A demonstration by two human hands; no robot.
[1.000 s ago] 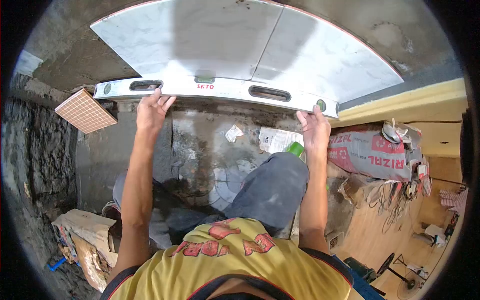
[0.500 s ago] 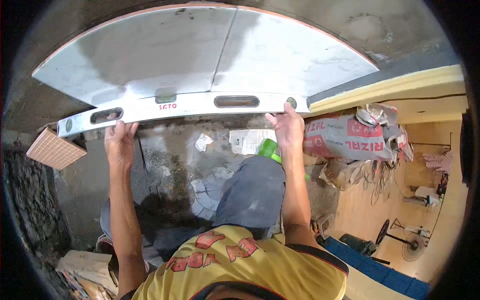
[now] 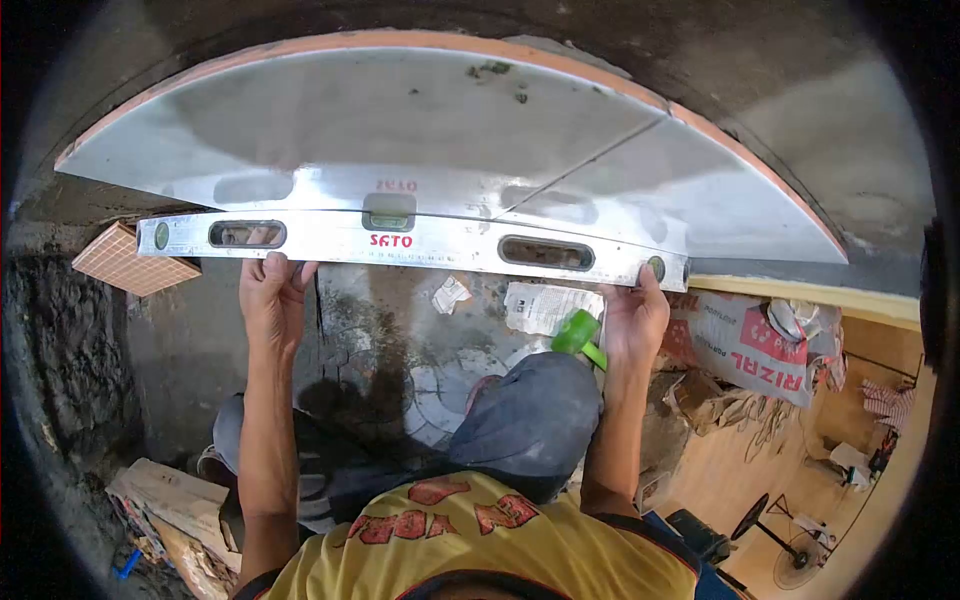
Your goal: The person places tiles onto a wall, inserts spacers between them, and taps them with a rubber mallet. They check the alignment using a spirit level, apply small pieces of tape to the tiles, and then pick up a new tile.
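A long silver spirit level (image 3: 450, 243) marked SATO lies against the lower part of the glossy pale wall tiles (image 3: 420, 130), which mirror it. My left hand (image 3: 273, 300) grips its lower edge under the left slot, with a fingertip showing inside the slot. Near the right end, my right hand (image 3: 637, 315) pinches the level beside the round vial, thumb on its face. A green mallet (image 3: 577, 333) is just left of my right wrist, partly hidden behind my knee.
A small brown tile piece (image 3: 133, 262) sits beyond the level's left end. Printed cement bags (image 3: 745, 345) lie at right by a yellowish ledge (image 3: 800, 289). Torn paper (image 3: 540, 307) is on the floor. A cardboard box (image 3: 175, 510) stands lower left, a fan (image 3: 797, 560) lower right.
My view has shifted, showing more of the tiled wall's top edge. Both hands still hold the level, which appears lower and further right in view.
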